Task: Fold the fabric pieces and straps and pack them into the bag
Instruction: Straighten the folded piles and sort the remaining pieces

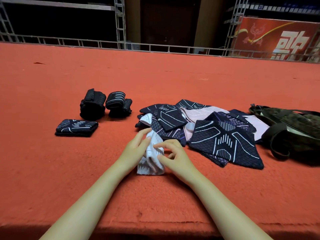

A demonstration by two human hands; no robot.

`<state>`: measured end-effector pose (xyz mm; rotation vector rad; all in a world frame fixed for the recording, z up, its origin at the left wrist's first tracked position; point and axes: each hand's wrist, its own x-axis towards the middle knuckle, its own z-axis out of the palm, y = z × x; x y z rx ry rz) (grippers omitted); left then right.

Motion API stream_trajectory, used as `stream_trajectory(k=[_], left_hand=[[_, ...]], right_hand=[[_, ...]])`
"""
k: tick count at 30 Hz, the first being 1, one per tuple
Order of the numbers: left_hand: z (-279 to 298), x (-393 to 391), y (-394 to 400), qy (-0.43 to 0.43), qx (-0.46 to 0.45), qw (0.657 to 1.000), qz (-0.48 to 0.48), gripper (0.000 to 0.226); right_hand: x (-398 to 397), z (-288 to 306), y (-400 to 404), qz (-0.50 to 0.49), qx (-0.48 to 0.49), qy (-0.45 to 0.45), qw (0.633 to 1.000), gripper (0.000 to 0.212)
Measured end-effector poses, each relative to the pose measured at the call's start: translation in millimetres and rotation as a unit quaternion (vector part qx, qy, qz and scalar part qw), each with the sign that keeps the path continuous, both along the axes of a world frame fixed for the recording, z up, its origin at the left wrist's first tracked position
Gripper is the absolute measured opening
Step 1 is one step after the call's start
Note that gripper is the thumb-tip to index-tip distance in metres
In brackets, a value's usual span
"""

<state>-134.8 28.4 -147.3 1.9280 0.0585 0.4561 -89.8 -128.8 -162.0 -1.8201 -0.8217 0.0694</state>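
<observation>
Left hand (pixel 136 144) and right hand (pixel 170 153) pinch a crumpled white fabric piece (pixel 152 158) between them; its length runs away from the person, bag (pixel 294 129) far right.

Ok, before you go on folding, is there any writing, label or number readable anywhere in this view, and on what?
"歌": the one large white character on the red banner at far right, partly cut off by the metal truss, so the reading is unsure.
Fabric pieces, rolled straps, bag: woven patterns only, no readable text.
White strap in the hands: no text visible.
</observation>
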Motion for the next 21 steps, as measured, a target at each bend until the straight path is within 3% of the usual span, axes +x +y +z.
stream_trajectory(k=[3, 6, 9, 13, 15, 18, 21], left_hand=[[-1.0, -4.7, 11.5, 0.022, 0.046, 0.998, 0.046, 0.023], [-5.2, -7.9, 17.4, 0.069, 0.208, 0.971, 0.091, 0.021], [-10.9, -5.7, 16.3, 0.103, 0.283, 0.949, 0.097, 0.028], [-16.2, -2.9, 16.2, 0.094, 0.280, 0.949, 0.111, 0.051], [-17.8, -1.5, 18.0, 0.092, 0.271, 0.952, 0.112, 0.051], [-13.6, 1.0, 21.1, 0.055, 0.170, 0.978, 0.107, 0.047], [-5.9, 1.9, 23.1, 0.013, 0.054, 0.994, 0.090, 0.037]], right_hand=[[2.8, -2.9, 0.6, -0.019, -0.067, -0.016, 0.997, 0.051], [6.0, -0.5, 5.0, -0.040, -0.127, -0.018, 0.991, 0.075], [13.5, 8.5, 14.9, -0.060, -0.163, 0.016, 0.985, 0.065], [12.0, 7.0, 20.4, -0.078, -0.134, 0.021, 0.988, 0.056], [10.3, 1.6, 19.8, -0.065, -0.084, 0.035, 0.994, 0.051], [7.3, 0.1, 20.0, -0.045, 0.004, 0.054, 0.998, 0.052], [0.5, 1.6, 23.2, -0.020, 0.029, 0.039, 0.999, 0.057]])
